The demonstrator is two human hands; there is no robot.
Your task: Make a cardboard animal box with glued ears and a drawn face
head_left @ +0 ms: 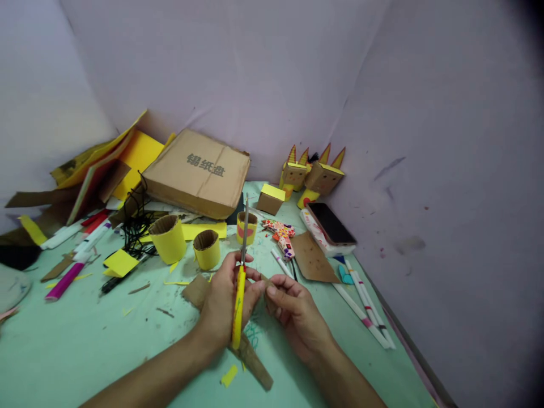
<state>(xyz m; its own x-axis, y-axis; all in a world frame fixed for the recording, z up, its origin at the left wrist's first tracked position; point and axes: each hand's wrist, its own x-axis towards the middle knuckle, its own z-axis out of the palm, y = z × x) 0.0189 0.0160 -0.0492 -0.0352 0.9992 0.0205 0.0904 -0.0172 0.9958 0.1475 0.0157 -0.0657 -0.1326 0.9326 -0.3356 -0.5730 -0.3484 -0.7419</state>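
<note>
A pair of yellow-handled scissors (pixel 238 306) is in my left hand (pixel 217 303), blades upward and seemingly closed. The thumb and fingertips of that hand also reach the small brown cardboard piece (pixel 269 299). My right hand (pixel 302 317) pinches this piece between thumb and fingers, which partly hide it. Under my left hand lies a flat cardboard scrap (pixel 195 291), and a cardboard strip (pixel 257 364) sticks out below. Beyond my hands stand yellow-wrapped cardboard rings (pixel 207 250), one a small ring (pixel 246 228) with red marks behind the blades.
A large cardboard box (pixel 195 170) and yellow sheets (pixel 136 161) sit at the back left. Horned cardboard figures (pixel 325 178) stand near the corner. A patterned glue gun (pixel 283 235), a phone (pixel 330 222) on a white packet and markers (pixel 365 300) lie to the right.
</note>
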